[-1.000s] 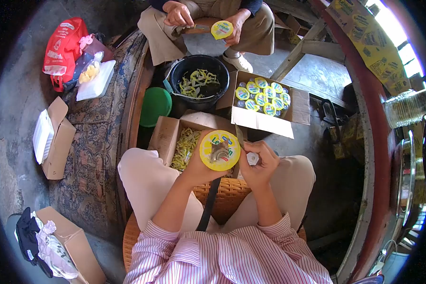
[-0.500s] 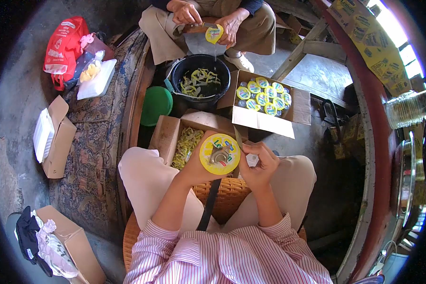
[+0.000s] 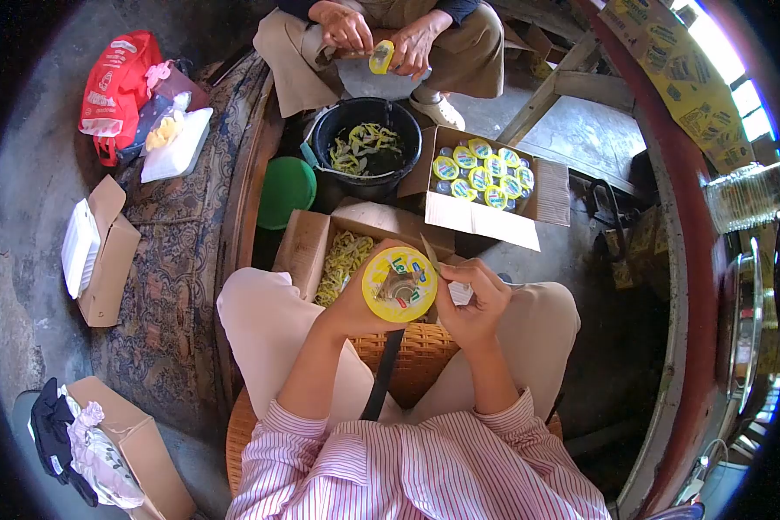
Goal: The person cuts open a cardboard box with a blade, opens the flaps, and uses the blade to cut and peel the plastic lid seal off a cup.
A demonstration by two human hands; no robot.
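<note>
My left hand (image 3: 353,303) is wrapped round a cup with a round yellow lid (image 3: 399,284), printed in green and blue, its lid facing up. In my right hand (image 3: 476,305) is a thin knife (image 3: 430,252), its blade against the lid's right edge. The fingers of that hand are closed, and something white (image 3: 461,293) shows beside them. Beyond my hands, an open cardboard box (image 3: 302,251) holds yellow-green strips (image 3: 345,264).
Across from me a person's hands (image 3: 414,45) hold another yellow-lidded cup (image 3: 381,57) and a tool. Between us are a black bucket (image 3: 321,146) with strips, a green lid (image 3: 287,193) and a box (image 3: 482,222) of lidded cups. A wooden post (image 3: 674,260) rises at right.
The knife has tilted further left along the lid's edge, and my left hand has shifted the cup slightly. The other person's cup has moved down and left and turned sideways.
</note>
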